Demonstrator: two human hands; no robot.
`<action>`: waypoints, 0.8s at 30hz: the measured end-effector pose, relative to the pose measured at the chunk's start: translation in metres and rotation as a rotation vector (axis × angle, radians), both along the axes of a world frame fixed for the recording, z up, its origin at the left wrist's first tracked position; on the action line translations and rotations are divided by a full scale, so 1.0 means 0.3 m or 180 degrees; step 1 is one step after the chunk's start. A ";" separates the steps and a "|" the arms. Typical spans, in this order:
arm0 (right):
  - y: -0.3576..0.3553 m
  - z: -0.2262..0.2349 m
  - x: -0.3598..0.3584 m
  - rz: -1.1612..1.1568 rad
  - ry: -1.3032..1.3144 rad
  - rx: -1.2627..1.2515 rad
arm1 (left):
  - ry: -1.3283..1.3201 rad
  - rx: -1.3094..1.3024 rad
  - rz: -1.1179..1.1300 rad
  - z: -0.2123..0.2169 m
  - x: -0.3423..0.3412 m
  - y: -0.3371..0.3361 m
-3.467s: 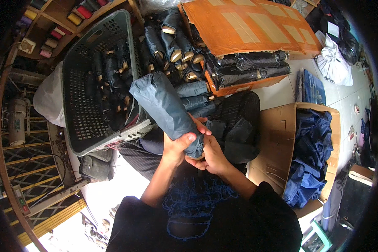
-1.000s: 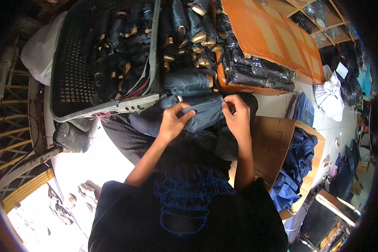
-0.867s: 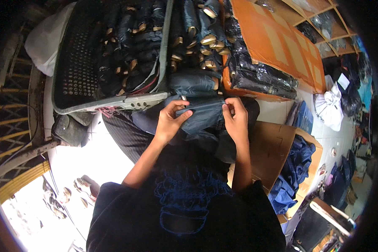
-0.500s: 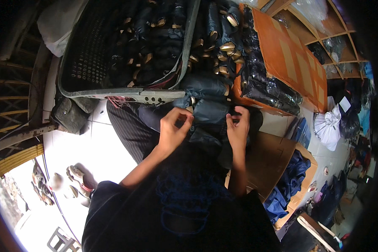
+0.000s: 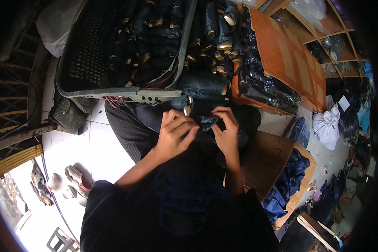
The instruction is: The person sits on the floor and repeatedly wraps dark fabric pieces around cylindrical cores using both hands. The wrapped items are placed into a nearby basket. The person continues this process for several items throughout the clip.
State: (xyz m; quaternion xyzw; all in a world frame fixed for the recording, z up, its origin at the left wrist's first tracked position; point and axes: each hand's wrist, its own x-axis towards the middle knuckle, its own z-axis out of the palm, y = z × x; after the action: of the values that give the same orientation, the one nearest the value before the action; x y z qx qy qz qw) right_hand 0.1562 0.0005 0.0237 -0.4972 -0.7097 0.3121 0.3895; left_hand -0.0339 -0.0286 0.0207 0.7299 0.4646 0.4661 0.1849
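Dark, shiny fabric (image 5: 207, 121) bunches up between my hands over my lap. My right hand (image 5: 227, 132) pinches its right side between thumb and fingers. My left hand (image 5: 172, 134) is closed at the fabric's left side, fingers curled and thumb along them; the exact grip is partly hidden. Just beyond lies a rolled dark fabric bundle (image 5: 203, 86) with a tan band at its right end. Another small tan-banded piece (image 5: 187, 108) sits beside my left fingertips.
A grey perforated plastic basket (image 5: 126, 93) full of dark rolls stands at the far left. More tan-banded rolls (image 5: 224, 46) pile beside it. An orange carton (image 5: 290, 54) holds plastic-wrapped dark packs. A brown cardboard box (image 5: 266, 157) with blue fabric (image 5: 290, 180) lies at right.
Both hands have come closer together. My right hand moved left and now pinches the fabric, which has been lifted and bunched. The left hand's fingers have curled inward.
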 end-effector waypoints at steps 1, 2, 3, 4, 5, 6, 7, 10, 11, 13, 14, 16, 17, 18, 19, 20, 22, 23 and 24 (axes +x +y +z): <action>-0.008 -0.005 -0.003 -0.0011 0.0060 -0.0048 | -0.0023 -0.0070 0.0105 -0.001 0.004 -0.001; -0.016 -0.011 -0.005 -0.0022 0.0121 -0.0096 | -0.0046 -0.0140 0.0211 0.003 0.012 0.000; -0.022 -0.020 -0.002 -0.0028 0.0139 -0.0098 | -0.0076 -0.0212 0.0305 0.010 0.018 0.003; -0.029 -0.034 0.001 -0.0033 0.0158 -0.0100 | 0.0008 -0.0263 0.0313 0.024 0.019 0.006; -0.034 -0.040 0.003 -0.0037 0.0176 -0.0102 | 0.0009 -0.0338 0.0297 0.030 0.021 0.009; -0.039 -0.032 0.000 -0.0016 0.0182 -0.0195 | 0.0017 -0.0412 0.0295 0.033 0.023 0.011; -0.046 -0.034 -0.003 -0.0014 0.0233 -0.0260 | 0.0025 -0.0486 0.0293 0.035 0.024 0.011; -0.058 -0.041 0.000 -0.0029 0.0295 -0.0432 | -0.0174 -0.0591 0.0254 0.041 0.025 0.009; -0.059 -0.041 -0.001 -0.0048 0.0356 -0.0359 | -0.0217 -0.0638 0.0213 0.035 0.020 0.007; -0.058 -0.044 -0.010 -0.0090 0.0478 -0.0207 | -0.0301 -0.0729 0.0129 0.010 0.007 0.002; -0.058 -0.046 -0.012 -0.0027 0.0456 -0.0090 | -0.0314 -0.0881 0.0194 0.005 0.009 0.000; -0.060 -0.048 -0.014 0.0103 0.0403 0.0139 | -0.0349 -0.1192 0.0329 0.001 0.019 -0.005; -0.061 -0.046 -0.019 0.0090 0.0421 0.0109 | -0.0409 -0.1314 0.0300 0.008 0.020 -0.005; -0.063 -0.042 -0.022 0.0069 0.0436 0.0079 | -0.0470 -0.1438 0.0263 0.023 0.021 -0.003; -0.065 -0.040 -0.024 0.0049 0.0452 0.0048 | -0.0530 -0.1561 0.0227 0.032 0.023 -0.002; -0.068 -0.044 -0.021 0.0007 0.0465 0.0008 | -0.0559 -0.1473 0.0210 0.034 0.028 -0.002; -0.075 -0.058 -0.015 -0.0080 0.0495 -0.0074 | -0.0613 -0.1297 0.0172 0.037 0.038 -0.002; -0.079 -0.056 -0.016 -0.0113 0.0475 -0.0135 | -0.0524 -0.1253 0.0102 0.036 0.036 -0.004; -0.083 -0.054 -0.018 -0.0142 0.0454 -0.0199 | -0.0438 -0.1212 0.0035 0.030 0.033 -0.007</action>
State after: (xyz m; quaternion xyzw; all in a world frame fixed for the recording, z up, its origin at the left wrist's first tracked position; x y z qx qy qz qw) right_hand 0.1509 -0.0243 0.0076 -0.5013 -0.6587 0.3600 0.4303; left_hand -0.0241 -0.0307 0.0298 0.6457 0.5346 0.4196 0.3483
